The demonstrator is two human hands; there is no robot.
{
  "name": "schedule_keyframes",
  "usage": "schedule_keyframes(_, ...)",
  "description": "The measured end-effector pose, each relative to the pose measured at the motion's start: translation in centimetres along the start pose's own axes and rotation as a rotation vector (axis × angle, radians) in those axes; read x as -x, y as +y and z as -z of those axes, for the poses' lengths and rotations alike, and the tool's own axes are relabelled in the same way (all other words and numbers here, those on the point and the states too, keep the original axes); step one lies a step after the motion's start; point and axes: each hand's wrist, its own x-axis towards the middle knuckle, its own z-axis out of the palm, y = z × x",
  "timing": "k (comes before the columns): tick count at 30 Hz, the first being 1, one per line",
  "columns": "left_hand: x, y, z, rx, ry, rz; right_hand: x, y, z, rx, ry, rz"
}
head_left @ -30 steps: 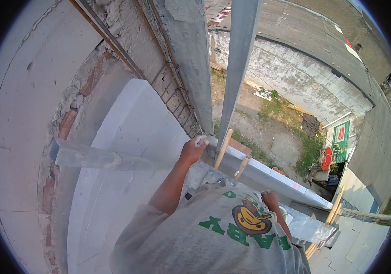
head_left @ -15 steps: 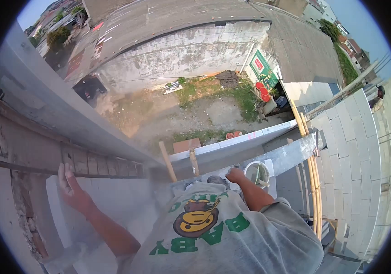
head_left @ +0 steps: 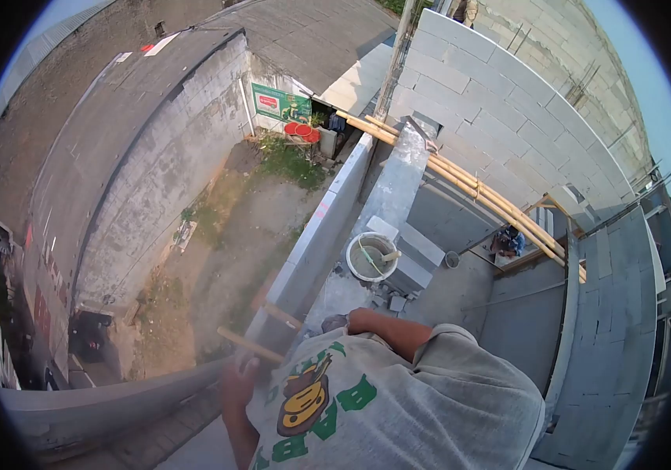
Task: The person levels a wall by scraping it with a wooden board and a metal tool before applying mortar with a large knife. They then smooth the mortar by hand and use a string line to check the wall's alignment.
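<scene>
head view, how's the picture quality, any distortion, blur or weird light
Head view: strong wide-angle bending, the block wall bowing and the picture's corners black; head view: daylight, bamboo poles bright, floor below duller; head view: soft and hazy around the left hand, whether from motion or a smudged lens can't be told, while the bucket looks clearer.

An outdoor building site, raised above a bare dirt yard point(head_left: 237, 235) at left of centre. Unplastered light-grey block walling point(head_left: 500, 117) rises at upper right, crossed by long yellow bamboo poles point(head_left: 492, 197). Near the centre, a round white bucket point(head_left: 361, 276) stands on a narrow grey plank point(head_left: 394, 188), beside loose pale rectangular blocks point(head_left: 423, 249).
</scene>
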Motion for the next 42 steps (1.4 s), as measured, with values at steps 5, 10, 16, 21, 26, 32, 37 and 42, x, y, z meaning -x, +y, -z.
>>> schedule_keyframes(5,-3.7,1.4,-0.2,0.019,0.076,-0.117,4.2,1.6,-0.3,-0.096,0.008,-0.043)
schedule_keyframes(10,-6.0,0.1,-1.9,-0.014,0.056,-0.105,3.9,3.9,-2.6,-0.171,0.009,-0.094)
schedule_keyframes(16,-6.0,2.7,-3.8,-0.008,-0.143,0.011,4.2,3.8,-2.3,-0.279,-0.009,-0.135)
schedule_keyframes(21,-7.5,-1.4,-7.4,-0.116,-0.188,-0.154,3.7,3.0,-0.6,-0.323,-0.062,-0.221)
schedule_keyframes(26,-9.1,-3.8,-7.5,-0.162,-0.406,0.094,2.1,3.9,-1.0,-0.387,0.0,-0.2)
schedule_keyframes(32,-10.3,-11.3,-5.7,-0.479,-0.398,-0.078,2.7,6.1,-1.9,-0.534,0.047,-0.269)
schedule_keyframes(37,-14.9,-14.3,-6.7,-0.491,-0.486,0.039,3.5,9.7,-5.7,-0.588,0.057,-0.357)
schedule_keyframes(42,-19.8,-12.2,-12.1,-0.141,-0.495,0.25,6.3,12.3,-8.8,-0.633,-0.002,-0.43)
